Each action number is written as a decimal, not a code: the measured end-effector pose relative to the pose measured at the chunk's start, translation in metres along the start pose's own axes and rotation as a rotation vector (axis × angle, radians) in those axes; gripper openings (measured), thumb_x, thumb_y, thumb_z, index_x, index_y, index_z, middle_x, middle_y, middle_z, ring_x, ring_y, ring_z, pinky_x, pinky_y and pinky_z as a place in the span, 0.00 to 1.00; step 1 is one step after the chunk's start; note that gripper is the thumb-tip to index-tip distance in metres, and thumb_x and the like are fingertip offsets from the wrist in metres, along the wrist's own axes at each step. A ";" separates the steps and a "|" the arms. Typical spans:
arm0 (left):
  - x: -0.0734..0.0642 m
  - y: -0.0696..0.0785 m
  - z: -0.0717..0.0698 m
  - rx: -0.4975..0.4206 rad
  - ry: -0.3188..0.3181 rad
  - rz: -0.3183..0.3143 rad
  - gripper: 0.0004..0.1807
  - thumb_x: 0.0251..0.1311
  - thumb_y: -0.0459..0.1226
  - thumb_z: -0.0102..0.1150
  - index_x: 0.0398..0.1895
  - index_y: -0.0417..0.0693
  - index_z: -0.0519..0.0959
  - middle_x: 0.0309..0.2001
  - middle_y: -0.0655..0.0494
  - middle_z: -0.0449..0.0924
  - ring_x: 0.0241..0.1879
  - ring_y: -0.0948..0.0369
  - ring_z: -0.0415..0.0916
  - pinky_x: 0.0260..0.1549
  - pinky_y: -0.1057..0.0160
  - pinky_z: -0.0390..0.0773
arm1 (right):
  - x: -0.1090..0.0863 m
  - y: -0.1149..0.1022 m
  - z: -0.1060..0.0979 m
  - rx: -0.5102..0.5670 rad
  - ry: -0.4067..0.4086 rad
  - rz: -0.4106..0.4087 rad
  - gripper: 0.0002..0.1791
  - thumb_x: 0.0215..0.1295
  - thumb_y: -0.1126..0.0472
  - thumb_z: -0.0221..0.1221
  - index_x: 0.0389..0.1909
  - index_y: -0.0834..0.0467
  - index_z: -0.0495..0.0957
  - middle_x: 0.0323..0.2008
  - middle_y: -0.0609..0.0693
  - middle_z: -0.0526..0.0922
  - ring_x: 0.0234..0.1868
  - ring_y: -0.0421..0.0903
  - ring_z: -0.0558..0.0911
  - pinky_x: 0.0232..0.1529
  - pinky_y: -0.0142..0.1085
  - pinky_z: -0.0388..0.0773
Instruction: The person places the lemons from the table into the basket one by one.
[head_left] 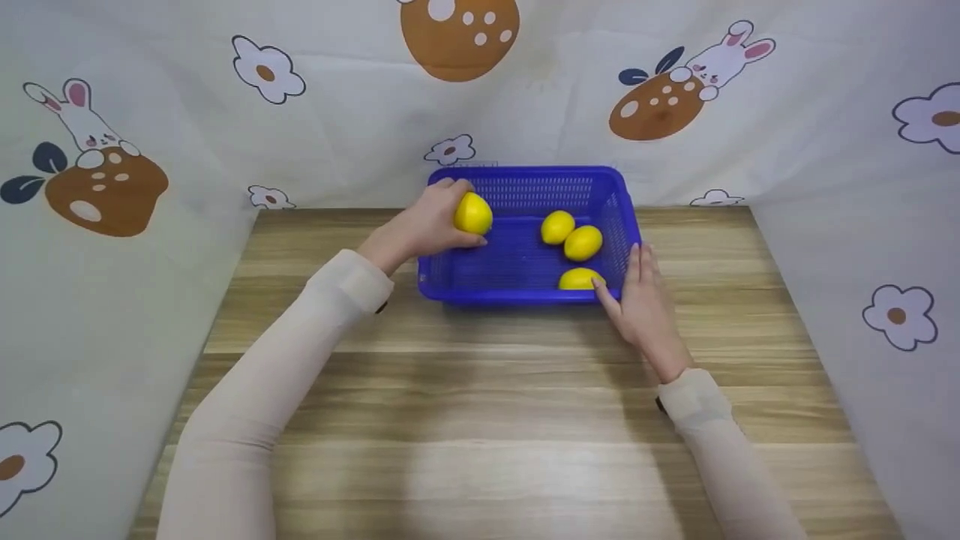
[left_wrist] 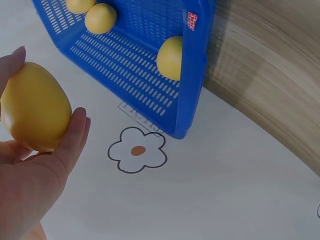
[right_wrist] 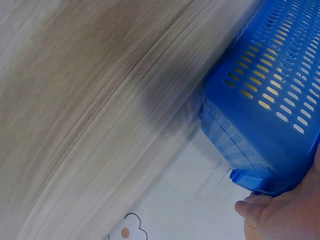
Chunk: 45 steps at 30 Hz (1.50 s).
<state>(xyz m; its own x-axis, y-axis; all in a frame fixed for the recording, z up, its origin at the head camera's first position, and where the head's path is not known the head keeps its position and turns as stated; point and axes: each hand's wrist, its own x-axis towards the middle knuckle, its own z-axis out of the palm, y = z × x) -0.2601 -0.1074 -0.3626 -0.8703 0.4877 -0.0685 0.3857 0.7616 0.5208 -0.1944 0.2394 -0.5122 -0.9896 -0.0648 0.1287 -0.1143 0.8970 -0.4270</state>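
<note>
A yellow lemon point(head_left: 474, 214) is held in my left hand point(head_left: 435, 217), over the left part of a blue plastic basket point(head_left: 525, 295). In the left wrist view, the fingers and thumb of the left hand point(left_wrist: 45, 170) wrap around that lemon point(left_wrist: 37, 107). Three more lemons lie inside at the basket's right: a pair touching or nearly so, one lemon point(head_left: 557, 227) behind another point(head_left: 583, 244), and a third lemon point(head_left: 579, 280) partly hidden by the front rim. My right hand point(head_left: 646, 307) grips the basket's front right corner, thumb over the rim and fingers along the outer right side.
The basket stands at the back of a wood-grain table point(head_left: 510, 420), close to a pale cloth backdrop point(head_left: 345, 135) printed with rabbits and flowers. Cloth walls also rise at the left and right of the table.
</note>
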 end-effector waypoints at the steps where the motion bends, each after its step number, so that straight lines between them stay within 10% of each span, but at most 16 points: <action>1: 0.000 0.000 0.000 -0.002 0.000 0.003 0.42 0.62 0.46 0.75 0.72 0.36 0.67 0.64 0.37 0.71 0.59 0.46 0.72 0.62 0.47 0.79 | 0.000 0.000 0.000 -0.002 0.004 -0.002 0.52 0.80 0.39 0.50 0.80 0.78 0.42 0.81 0.77 0.45 0.82 0.71 0.49 0.82 0.60 0.49; 24: -0.007 -0.001 0.008 0.038 0.002 -0.033 0.51 0.67 0.54 0.69 0.82 0.35 0.57 0.77 0.33 0.60 0.75 0.40 0.62 0.78 0.45 0.62 | 0.001 0.000 -0.002 -0.011 -0.010 -0.016 0.53 0.80 0.39 0.50 0.79 0.79 0.42 0.80 0.79 0.45 0.82 0.73 0.49 0.82 0.61 0.48; 45: -0.028 -0.003 0.047 0.029 0.188 -0.148 0.48 0.73 0.62 0.57 0.83 0.40 0.58 0.78 0.36 0.60 0.77 0.40 0.59 0.77 0.42 0.62 | -0.001 -0.004 -0.008 -0.039 -0.076 0.021 0.56 0.79 0.34 0.49 0.81 0.76 0.39 0.82 0.76 0.37 0.83 0.71 0.44 0.81 0.63 0.44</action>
<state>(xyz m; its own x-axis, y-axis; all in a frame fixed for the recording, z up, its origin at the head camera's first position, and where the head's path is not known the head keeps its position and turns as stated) -0.2224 -0.1032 -0.4025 -0.9586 0.2842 0.0190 0.2564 0.8319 0.4922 -0.1924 0.2397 -0.5037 -0.9957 -0.0771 0.0508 -0.0909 0.9149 -0.3932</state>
